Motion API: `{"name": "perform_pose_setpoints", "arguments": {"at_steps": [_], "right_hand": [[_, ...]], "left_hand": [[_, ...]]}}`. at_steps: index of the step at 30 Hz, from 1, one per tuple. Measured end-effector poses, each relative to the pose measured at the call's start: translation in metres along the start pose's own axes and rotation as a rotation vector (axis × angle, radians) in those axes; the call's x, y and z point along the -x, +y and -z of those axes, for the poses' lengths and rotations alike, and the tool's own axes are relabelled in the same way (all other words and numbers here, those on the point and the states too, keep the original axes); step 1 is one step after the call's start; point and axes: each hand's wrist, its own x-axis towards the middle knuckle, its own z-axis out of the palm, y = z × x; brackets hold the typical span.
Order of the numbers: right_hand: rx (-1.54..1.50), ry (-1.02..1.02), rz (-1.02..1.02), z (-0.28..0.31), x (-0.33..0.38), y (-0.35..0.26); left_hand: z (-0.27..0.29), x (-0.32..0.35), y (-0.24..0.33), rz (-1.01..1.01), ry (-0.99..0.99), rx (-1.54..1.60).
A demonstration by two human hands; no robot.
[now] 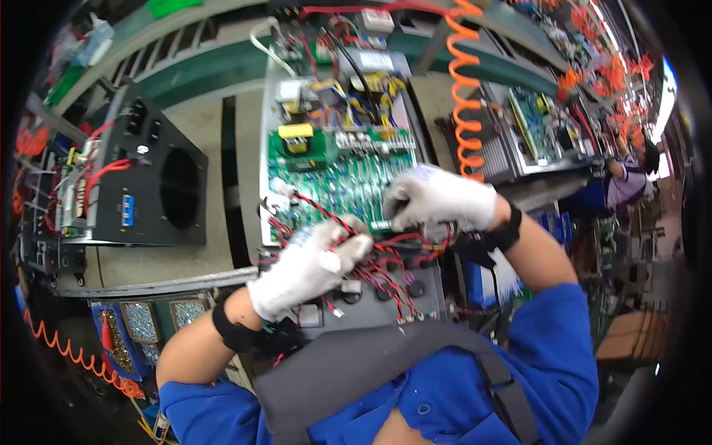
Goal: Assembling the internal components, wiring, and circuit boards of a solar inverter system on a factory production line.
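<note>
White gloves cover both hands. My left hand (pixel 311 268) is closed around twisted red-and-black wires (pixel 326 213) at the near edge of a green circuit board (pixel 326 191). My right hand (pixel 439 197) bends its fingers down at the board's right near corner. Whatever those fingertips hold, if anything, is hidden. The board lies in an open metal chassis with a yellow-topped transformer (pixel 296 138) on it. More red-and-black wires (pixel 391 276) with small white plugs spread over the grey near part of the chassis, below both hands.
A black equipment case (pixel 152 174) with a round fan opening stands at left. An orange coiled hose (pixel 465 96) hangs right of the chassis. Another open unit (pixel 530 130) sits farther right, with a person (pixel 627 178) beyond. Bins of small metal fasteners (pixel 139 320) are at lower left.
</note>
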Motion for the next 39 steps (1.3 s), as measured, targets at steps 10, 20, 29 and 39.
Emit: {"name": "perform_pose_setpoints", "arguments": {"at_steps": [10,20,29,39], "right_hand": [[-0.999,0.518,0.318,-0.001,0.012,-0.068],[-0.365,0.706,0.325,-0.014,0.014,-0.043],[0.553,0.659,-0.143,-0.008,0.017,0.049],[0.598,0.596,0.024,-0.003,0.005,0.056]], "left_hand": [[-0.001,-0.006,0.013,-0.171,0.018,-0.290],[-0.001,-0.022,0.008,-0.405,0.422,0.026],[0.007,-0.010,0.008,-0.045,0.209,0.347],[0.009,-0.013,0.002,-0.060,0.236,0.432]]}}
